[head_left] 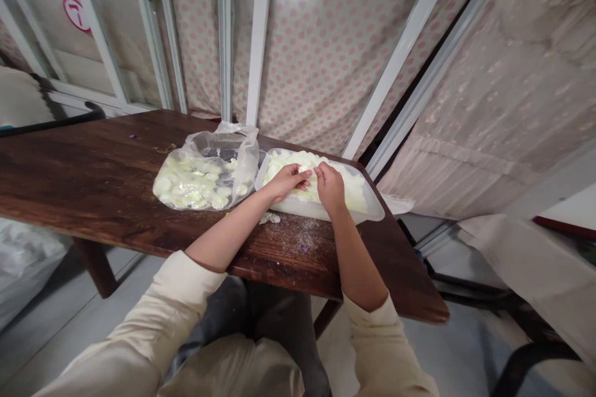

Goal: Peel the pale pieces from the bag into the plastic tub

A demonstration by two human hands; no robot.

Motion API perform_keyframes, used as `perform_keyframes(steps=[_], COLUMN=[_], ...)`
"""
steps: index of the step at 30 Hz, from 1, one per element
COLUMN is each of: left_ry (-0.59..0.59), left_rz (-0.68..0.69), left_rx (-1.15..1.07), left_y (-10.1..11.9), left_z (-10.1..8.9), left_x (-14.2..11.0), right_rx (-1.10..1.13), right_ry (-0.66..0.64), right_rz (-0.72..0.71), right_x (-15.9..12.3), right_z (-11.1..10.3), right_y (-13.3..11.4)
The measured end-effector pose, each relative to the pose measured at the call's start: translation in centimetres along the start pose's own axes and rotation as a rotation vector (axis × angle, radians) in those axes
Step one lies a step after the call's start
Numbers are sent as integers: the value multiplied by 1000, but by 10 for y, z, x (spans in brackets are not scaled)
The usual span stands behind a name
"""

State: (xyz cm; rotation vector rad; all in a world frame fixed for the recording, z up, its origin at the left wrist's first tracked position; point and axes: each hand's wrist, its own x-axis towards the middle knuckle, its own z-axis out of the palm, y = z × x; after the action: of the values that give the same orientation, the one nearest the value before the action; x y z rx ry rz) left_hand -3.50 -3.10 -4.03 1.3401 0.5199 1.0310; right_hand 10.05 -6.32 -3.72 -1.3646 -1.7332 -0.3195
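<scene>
A shallow white plastic tub (371, 205) stands on the dark table, heaped with small pale white-green pieces (279, 164) whose kind I cannot make out. My left hand (289, 182) is above the heap, thumb and fingers closed on a small whitish piece (304, 169). Close beside it, my right hand (329, 185) has its fingers pinched together near the same piece; what lies inside that pinch is hidden. Left of the tub sits a clear plastic bag (244, 164), its mouth loose, with similar pale pieces (193, 183) inside.
White crumbs (288, 239) and a tiny purple bit (304, 248) are scattered on the wooden table (93, 164) before the tub. Behind it stand framed glass panels with a dotted curtain (326, 56). A plastic sack (28, 260) is on the floor at left; a chair (526, 322) stands right.
</scene>
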Motion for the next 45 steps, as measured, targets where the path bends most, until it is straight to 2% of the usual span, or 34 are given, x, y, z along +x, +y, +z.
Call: perform_keyframes(steps=[6,8,10,12,14,17,19,27,31,36,41,45], left_ry=[-5,-11,-22,-53,-102,-141,-128,-12,2,13,109,93], left_rz=[3,-5,4,10,8,-1,-5,-74,-54,-46,-45,-37], left_rx=[-15,-25,-40,-52,-64,-70,-57,-15,-1,14,15,-15], left_y=[1,1,2,2,3,3,2,-2,-5,-6,-4,-3], left_z=[-1,-1,0,0,0,-1,-1,0,-1,-1,0,0], left_x=[0,-1,-1,-2,-3,-3,-3,1,3,4,3,2], right_rx=[21,25,77,169,265,332,282,-268,-384,-316,-153,-77], right_ry=[74,132,122,18,-85,-110,-83,-28,-9,25,124,140], right_rz=[282,246,117,-6,-39,4,-2,-16,11,49,213,208], right_x=[-1,-1,0,1,1,0,0,-1,-2,-2,-2,-1], right_z=[4,4,4,3,1,0,-1,3,3,2,0,2], right_y=[12,12,9,5,2,1,2,-1,-6,-7,3,11])
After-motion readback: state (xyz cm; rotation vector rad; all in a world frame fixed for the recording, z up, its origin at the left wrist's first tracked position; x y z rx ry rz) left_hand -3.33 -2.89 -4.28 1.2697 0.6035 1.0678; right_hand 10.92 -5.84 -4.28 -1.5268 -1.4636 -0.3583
